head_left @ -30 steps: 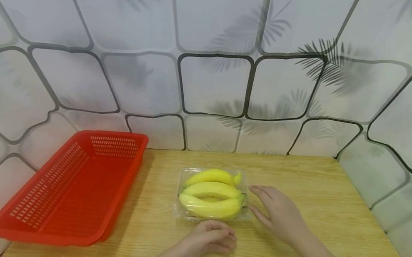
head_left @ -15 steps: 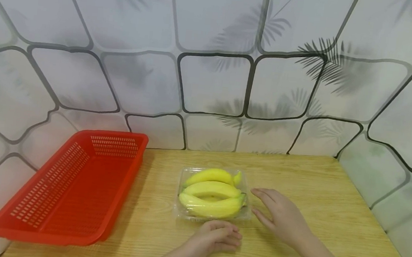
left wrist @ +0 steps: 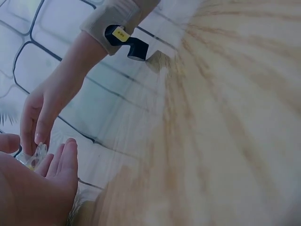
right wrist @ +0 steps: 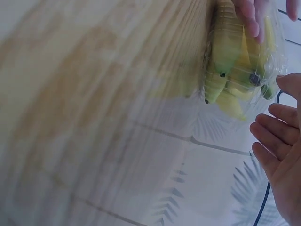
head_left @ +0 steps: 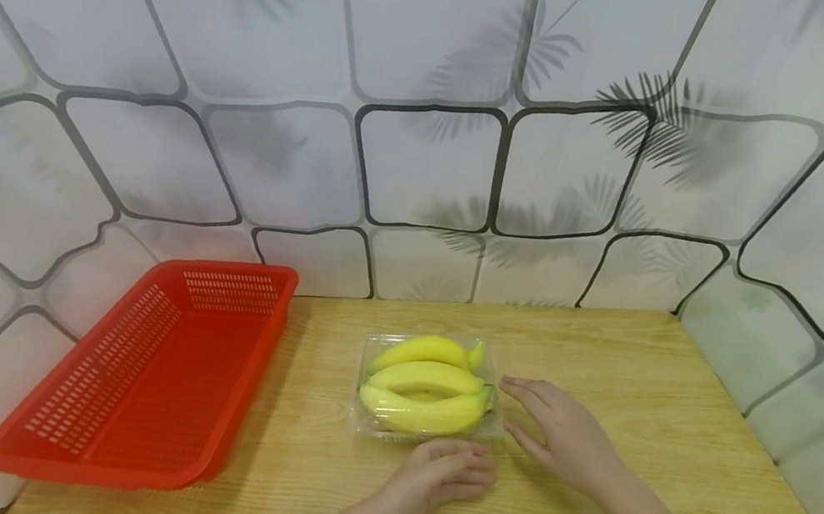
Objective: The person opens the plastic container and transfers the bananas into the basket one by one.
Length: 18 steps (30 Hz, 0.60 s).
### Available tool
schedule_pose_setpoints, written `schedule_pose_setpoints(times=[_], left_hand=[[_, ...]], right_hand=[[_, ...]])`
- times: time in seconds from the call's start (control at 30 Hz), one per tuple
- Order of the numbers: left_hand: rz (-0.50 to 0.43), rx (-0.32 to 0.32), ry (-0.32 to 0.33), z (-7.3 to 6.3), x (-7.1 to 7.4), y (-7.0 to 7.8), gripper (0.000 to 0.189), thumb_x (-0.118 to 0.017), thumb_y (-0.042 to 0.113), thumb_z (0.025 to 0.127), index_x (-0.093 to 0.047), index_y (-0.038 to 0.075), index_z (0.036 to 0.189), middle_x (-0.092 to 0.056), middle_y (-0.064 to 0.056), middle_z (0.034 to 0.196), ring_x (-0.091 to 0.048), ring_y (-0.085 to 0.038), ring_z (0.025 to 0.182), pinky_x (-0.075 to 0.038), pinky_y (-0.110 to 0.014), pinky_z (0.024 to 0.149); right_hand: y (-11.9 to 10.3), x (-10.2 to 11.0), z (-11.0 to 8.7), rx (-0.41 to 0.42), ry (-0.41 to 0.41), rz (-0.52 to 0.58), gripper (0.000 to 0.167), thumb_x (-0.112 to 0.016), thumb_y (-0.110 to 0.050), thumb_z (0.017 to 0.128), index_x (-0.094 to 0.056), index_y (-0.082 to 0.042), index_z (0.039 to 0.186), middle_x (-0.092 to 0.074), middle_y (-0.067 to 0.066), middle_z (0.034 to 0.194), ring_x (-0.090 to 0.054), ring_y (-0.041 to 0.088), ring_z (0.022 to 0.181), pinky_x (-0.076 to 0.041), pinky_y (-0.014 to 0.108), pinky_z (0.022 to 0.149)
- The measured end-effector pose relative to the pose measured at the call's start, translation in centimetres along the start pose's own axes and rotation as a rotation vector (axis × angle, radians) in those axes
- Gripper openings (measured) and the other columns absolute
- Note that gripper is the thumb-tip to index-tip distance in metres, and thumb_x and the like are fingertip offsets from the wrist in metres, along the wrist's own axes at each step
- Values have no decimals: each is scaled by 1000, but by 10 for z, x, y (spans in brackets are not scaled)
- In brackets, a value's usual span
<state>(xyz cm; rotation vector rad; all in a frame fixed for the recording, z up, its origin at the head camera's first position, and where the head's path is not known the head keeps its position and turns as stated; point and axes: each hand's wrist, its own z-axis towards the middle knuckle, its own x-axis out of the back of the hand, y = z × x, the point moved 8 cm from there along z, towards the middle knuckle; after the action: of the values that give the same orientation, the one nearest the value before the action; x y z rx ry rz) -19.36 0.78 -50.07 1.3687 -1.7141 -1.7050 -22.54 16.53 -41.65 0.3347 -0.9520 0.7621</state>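
Note:
A clear plastic box (head_left: 368, 431) with several yellow bananas (head_left: 421, 415) inside lies in the middle of the table in the head view. My left hand (head_left: 437, 479) is at the box's near side, its fingers relaxed and pointing right. To the right of the box is my right hand (head_left: 563, 434), fingers extended and fingertips close to its edge. In the right wrist view, the greenish banana tips (right wrist: 216, 89) show through the box wall, and the right hand (right wrist: 282, 146) has its palm facing them. Neither hand grips anything.
A red plastic basket (head_left: 214, 446) with slotted sides stands to the left on the wood-grain table (head_left: 599, 344). Patterned wall covering (head_left: 428, 171) rises behind the table and along both sides. A black band with a yellow label (left wrist: 121, 35) sits at the right sleeve.
My left hand has slid slightly right along the box's near side. My right hand has drawn back a little to the right from the box edge. The box stays in place.

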Motion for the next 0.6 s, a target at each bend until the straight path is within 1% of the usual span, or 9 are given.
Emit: schedule_pose_setpoints(times=[0.07, 0.2, 0.27, 0.47, 0.6], left_hand=[[-12, -10, -2, 0, -1, 0, 52, -57, 25, 108, -52, -12, 145, -63, -28, 144, -69, -30, 128, -57, -41, 112], [-22, -31, -20, 1, -3, 0, 54, -52, 25, 110, -47, -12, 149, -59, -29, 148, -66, -30, 131, -55, -42, 115], [-31, -37, -26, 2, -5, 0, 55, -51, 24, 111, -45, -13, 151, -57, -30, 150, -65, -31, 133, -54, -42, 116], [-70, -31, -17, 3, -9, -2, 57, -53, 24, 109, -42, -12, 153, -56, -28, 151, -63, -34, 135, -53, -43, 117], [-88, -30, -20, 4, -12, -2, 58, -54, 23, 109, -40, -12, 153, -56, -28, 151, -62, -34, 137, -52, -43, 117]], right_hand=[[0, 0, 0, 8, -3, 6, 46, -75, -31, 100, -68, -4, 136, -73, 10, 134, -73, 29, 114, -64, 48, 94], [-1, 0, 0, 29, -4, 20, 46, -70, -35, 103, -67, -3, 137, -72, 11, 136, -72, 29, 116, -63, 49, 95], [-1, 1, 0, 40, -7, 31, 47, -69, -35, 103, -67, -2, 137, -71, 11, 137, -71, 30, 118, -63, 49, 97], [-4, 1, 0, 63, -25, 55, 49, -72, -29, 100, -64, -2, 141, -69, 13, 142, -69, 31, 123, -61, 50, 100], [-6, 1, 1, 78, -23, 59, 50, -69, -31, 102, -64, -2, 141, -68, 13, 144, -69, 31, 124, -60, 50, 101]])
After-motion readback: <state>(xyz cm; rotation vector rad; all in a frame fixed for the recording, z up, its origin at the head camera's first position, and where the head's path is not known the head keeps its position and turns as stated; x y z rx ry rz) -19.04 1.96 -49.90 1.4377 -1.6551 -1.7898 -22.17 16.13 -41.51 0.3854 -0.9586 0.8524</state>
